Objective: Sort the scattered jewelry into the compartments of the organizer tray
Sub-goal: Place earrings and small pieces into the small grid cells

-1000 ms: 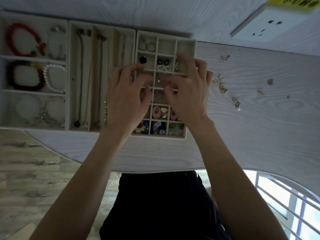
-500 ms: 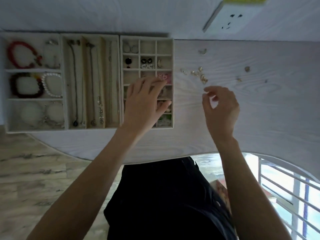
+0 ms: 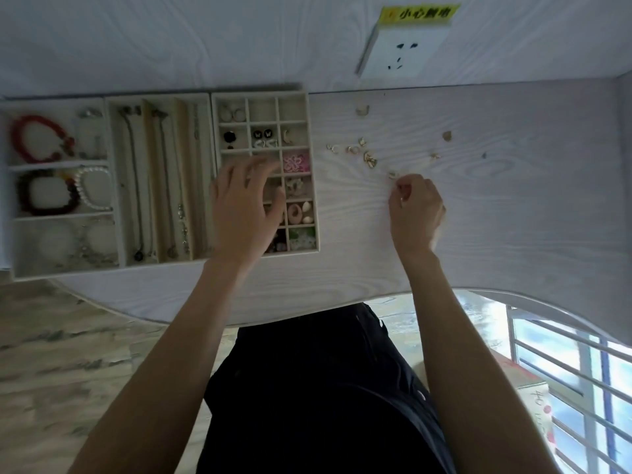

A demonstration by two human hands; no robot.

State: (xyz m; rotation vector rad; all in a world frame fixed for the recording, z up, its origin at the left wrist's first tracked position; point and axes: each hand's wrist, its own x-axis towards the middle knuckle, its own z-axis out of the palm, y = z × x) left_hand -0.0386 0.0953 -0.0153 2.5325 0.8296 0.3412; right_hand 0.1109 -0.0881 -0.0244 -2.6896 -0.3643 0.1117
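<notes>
Three trays sit side by side along the far edge of the surface [image 3: 513, 234]: the bracelet tray [image 3: 10, 213] leftmost, the necklace tray [image 3: 113, 186] in the middle, the small-compartment tray [image 3: 315, 186] on the right. Loose earrings [image 3: 369, 159] lie scattered on the surface to the right of the trays. A wall socket [image 3: 403, 53] sits behind them.

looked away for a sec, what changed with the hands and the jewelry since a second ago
The right hand left the small-grid tray and moved right onto the table, where its curled fingers now close on a small gold piece at the edge of the scattered earrings. The left hand stayed over the grid tray, fingers spread. The bracelets and necklaces look unchanged.
</notes>
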